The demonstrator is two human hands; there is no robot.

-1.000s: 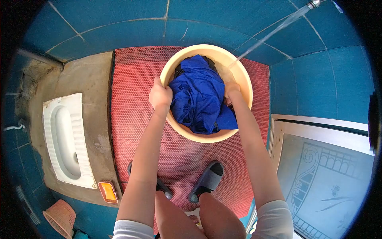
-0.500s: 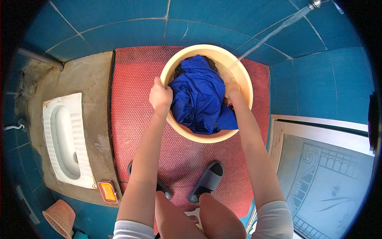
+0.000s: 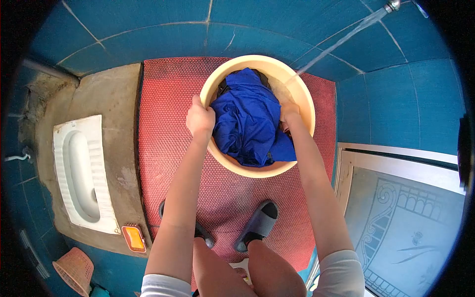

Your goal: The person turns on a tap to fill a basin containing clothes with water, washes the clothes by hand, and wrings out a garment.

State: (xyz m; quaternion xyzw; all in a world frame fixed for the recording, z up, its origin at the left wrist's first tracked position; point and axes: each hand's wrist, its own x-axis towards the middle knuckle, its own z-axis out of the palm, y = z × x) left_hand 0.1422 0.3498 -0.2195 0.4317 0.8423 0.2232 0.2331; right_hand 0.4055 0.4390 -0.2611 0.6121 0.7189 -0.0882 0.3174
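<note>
A cream plastic basin (image 3: pixel 306 109) holds a bunched blue cloth garment (image 3: pixel 247 116), with some dark fabric (image 3: pixel 224 89) showing at its back left edge. My left hand (image 3: pixel 200 118) is closed around the basin's left rim. Inside the basin on the right, my right hand (image 3: pixel 288 113) reaches down with curled fingers at the garment's right edge. Its fingertips are partly hidden. Water (image 3: pixel 341 44) streams from a metal tap (image 3: pixel 392 5) at the upper right into the basin, landing just behind my right hand.
The basin stands on a red textured mat (image 3: pixel 168 123) against blue tiled walls. Left of it is a squat toilet (image 3: pixel 81 173) with an orange-and-white item (image 3: pixel 133 238) by its corner. A pink basket (image 3: pixel 74 270) sits lower left. A frosted door (image 3: pixel 401 222) is at right.
</note>
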